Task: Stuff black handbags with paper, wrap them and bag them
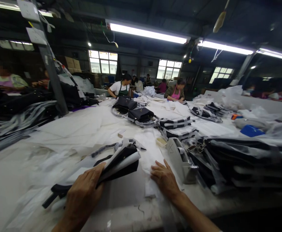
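At the left of the near table, my left hand (85,191) is closed around a black handbag (121,162), which is tilted, with white wrapping between its dark panels. The bag's wrapped strap (104,148) loops out behind it. My right hand (165,178) lies palm down with fingers stretched on a strip of white tissue paper (152,190). Just right of that hand stands a grey tape dispenser (181,158). A pale roll (161,141) sits behind the dispenser.
Wrapped black bags are stacked at the right (252,158). More black handbags (141,114) lie farther back, beside white paper sheets (83,125). A metal post (52,74) rises at the left. Co-workers (121,87) sit across the table. A blue object (251,130) lies at the right.
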`<state>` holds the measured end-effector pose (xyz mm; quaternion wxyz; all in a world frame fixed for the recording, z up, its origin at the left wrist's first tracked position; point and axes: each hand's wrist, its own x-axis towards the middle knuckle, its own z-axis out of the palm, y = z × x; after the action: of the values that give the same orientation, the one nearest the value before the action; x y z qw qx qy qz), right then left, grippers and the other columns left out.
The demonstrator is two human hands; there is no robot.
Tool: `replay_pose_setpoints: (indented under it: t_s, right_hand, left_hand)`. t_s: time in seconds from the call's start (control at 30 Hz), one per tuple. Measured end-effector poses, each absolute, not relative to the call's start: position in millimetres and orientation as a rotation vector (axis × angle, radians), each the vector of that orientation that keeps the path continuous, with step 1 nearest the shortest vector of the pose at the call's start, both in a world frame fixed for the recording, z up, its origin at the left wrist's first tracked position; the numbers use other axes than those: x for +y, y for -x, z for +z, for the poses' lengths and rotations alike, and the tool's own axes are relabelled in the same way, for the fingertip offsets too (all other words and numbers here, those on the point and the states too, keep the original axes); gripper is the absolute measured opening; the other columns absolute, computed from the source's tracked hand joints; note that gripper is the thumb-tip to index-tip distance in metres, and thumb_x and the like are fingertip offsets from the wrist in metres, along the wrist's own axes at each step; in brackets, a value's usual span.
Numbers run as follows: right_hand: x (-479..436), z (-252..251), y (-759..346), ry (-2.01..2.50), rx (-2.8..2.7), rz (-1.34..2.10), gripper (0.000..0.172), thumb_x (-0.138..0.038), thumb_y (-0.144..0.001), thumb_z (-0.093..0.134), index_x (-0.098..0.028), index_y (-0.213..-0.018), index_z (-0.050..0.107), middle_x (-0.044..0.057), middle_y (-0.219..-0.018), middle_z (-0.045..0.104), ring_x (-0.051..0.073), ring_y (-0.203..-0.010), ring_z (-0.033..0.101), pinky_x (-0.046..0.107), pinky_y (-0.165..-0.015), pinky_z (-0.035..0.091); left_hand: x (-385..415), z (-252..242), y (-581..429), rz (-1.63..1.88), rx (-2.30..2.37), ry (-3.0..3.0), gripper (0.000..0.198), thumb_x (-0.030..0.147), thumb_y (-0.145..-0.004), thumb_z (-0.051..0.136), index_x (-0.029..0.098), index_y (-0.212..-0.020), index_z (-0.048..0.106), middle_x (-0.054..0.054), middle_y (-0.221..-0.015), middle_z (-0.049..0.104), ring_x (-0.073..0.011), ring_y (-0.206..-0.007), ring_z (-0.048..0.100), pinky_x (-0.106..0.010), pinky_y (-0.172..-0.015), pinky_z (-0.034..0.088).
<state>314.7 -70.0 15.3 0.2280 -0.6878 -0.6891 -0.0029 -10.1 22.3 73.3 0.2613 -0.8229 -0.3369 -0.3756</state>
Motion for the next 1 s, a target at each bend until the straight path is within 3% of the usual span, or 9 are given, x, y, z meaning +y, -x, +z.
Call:
replay_pose_setpoints:
  t_s: [0.3, 0.53, 0.63, 0.73, 0.87, 1.0]
  right_hand:
    - [-51, 36, -288, 1.784, -1.68, 0.018, 0.013, -0.027, -0.091, 0.066, -0.03, -0.097, 0.077, 0.004, -0.119, 0.072, 0.027, -0.124, 0.059, 0.065, -0.115, 0.025]
    - [-63, 21, -241, 1.798, -1.949, 0.155, 0.015, -0.019, -0.086, 0.067, -0.03, -0.087, 0.078, 0.0, -0.113, 0.074, 0.026, -0.119, 0.063, 0.056, -0.115, 0.033]
    - [-66, 21, -245, 1.814, -1.888, 0.029, 0.024, -0.024, -0.096, 0.054, -0.028, -0.105, 0.076, 0.003, -0.119, 0.072, 0.024, -0.12, 0.062, 0.054, -0.115, 0.034]
    - [-61, 12, -239, 1.835, -1.934, -0.168, 0.038, -0.032, -0.1, 0.046, -0.017, -0.13, 0.063, 0.011, -0.137, 0.06, 0.029, -0.131, 0.053, 0.054, -0.113, 0.037]
    - [-45, -14, -217, 1.834, -2.163, -0.205, 0.059, -0.049, -0.097, 0.049, -0.012, -0.144, 0.049, 0.015, -0.15, 0.044, 0.034, -0.139, 0.041, 0.056, -0.113, 0.035]
    - [-9, -13, -226, 1.859, -2.206, -0.038, 0.064, -0.055, -0.099, 0.042, -0.017, -0.15, 0.04, 0.014, -0.155, 0.038, 0.033, -0.144, 0.033, 0.058, -0.118, 0.023]
  left_hand:
    - [20, 73, 6, -1.057, -0.977, 2.276, 0.04, 0.015, -0.084, 0.047, 0.017, -0.124, 0.056, -0.008, -0.103, 0.073, -0.0241, -0.084, 0.07, -0.034, -0.078, 0.053]
    - [21, 82, 6, -1.082, -1.098, 2.282, 0.042, 0.014, -0.084, 0.048, 0.019, -0.125, 0.056, -0.007, -0.101, 0.073, -0.0237, -0.083, 0.068, -0.033, -0.076, 0.051]
    - [22, 84, 6, -1.101, -1.124, 2.276, 0.041, 0.015, -0.085, 0.049, 0.019, -0.126, 0.055, -0.007, -0.102, 0.072, -0.0243, -0.084, 0.068, -0.034, -0.078, 0.051]
    - [22, 84, 5, -1.098, -1.161, 2.278, 0.042, 0.015, -0.085, 0.05, 0.018, -0.127, 0.055, -0.007, -0.102, 0.072, -0.0245, -0.085, 0.068, -0.033, -0.078, 0.05]
    - [22, 82, 6, -1.097, -1.18, 2.28, 0.041, 0.018, -0.086, 0.051, 0.018, -0.127, 0.055, -0.008, -0.103, 0.072, -0.0241, -0.085, 0.068, -0.033, -0.078, 0.05]
    - [23, 81, 8, -1.084, -1.183, 2.252, 0.037, 0.022, -0.09, 0.051, 0.017, -0.126, 0.056, -0.008, -0.099, 0.072, -0.0244, -0.083, 0.068, -0.033, -0.076, 0.051]
